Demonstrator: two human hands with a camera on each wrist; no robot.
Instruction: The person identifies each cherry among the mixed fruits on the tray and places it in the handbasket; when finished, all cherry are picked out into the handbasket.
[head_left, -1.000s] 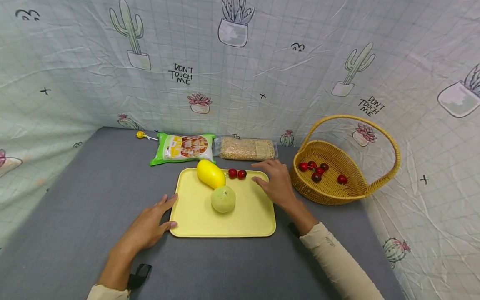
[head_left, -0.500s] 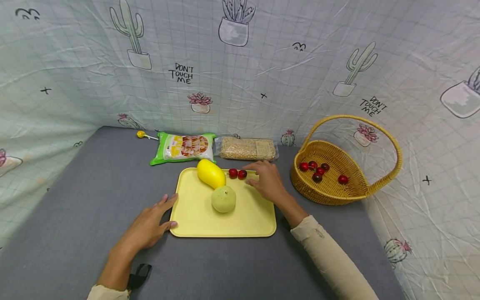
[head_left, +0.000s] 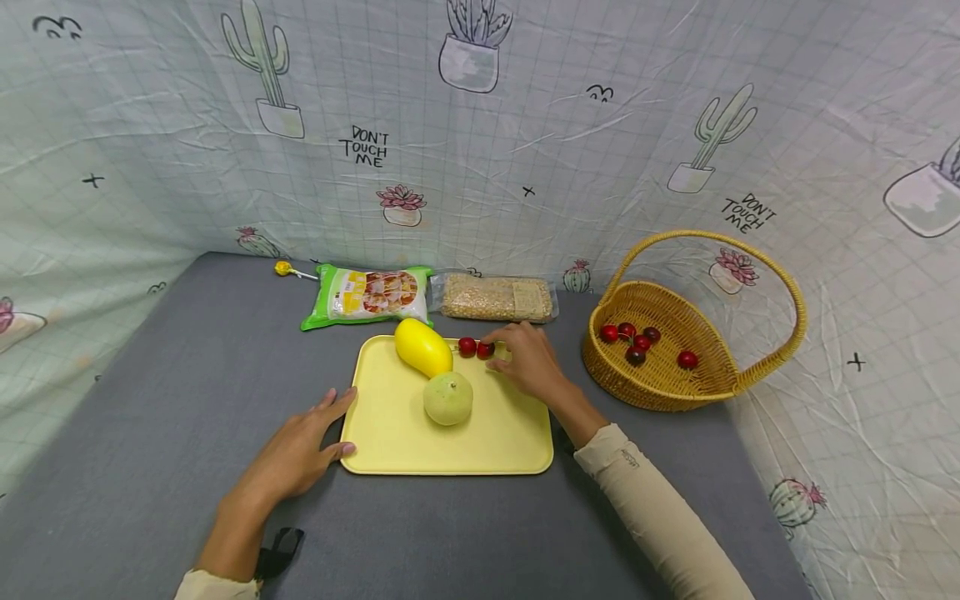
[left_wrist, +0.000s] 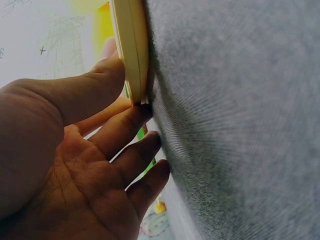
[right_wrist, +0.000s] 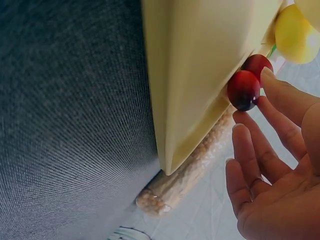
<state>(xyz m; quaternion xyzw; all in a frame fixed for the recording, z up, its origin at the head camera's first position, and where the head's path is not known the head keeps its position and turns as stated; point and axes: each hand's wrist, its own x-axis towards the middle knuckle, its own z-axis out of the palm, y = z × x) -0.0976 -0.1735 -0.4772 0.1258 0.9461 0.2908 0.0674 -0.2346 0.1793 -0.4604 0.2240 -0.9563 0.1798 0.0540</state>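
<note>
A pale yellow tray (head_left: 390, 446) lies on the grey table. It carries a yellow mango-shaped fruit (head_left: 422, 347), a round pale green fruit (head_left: 447, 398) and two dark red cherries near its far rim. My left hand (head_left: 296, 454) rests its thumb and fingers, spread apart, on the tray's left edge; the left wrist view shows the thumb over the rim. At the far rim my right hand (head_left: 528, 360) has thumb and index finger about the right-hand cherry (right_wrist: 243, 91), pinching it lightly. Beside that one sits the other cherry (head_left: 467, 347). The right hand's other fingers are loosely bent.
To the right stands a yellow wicker basket (head_left: 637, 392) with a tall handle, several cherries inside. Behind the tray lie a green and white food bag (head_left: 375, 294), a clear packet of grains (head_left: 487, 298) and a yellow lollipop (head_left: 283, 268). A patterned cloth hangs behind.
My right hand has moved left over the tray to the right-hand cherry, its thumb and index finger drawing in around it. The left hand and the tray have stayed put.
</note>
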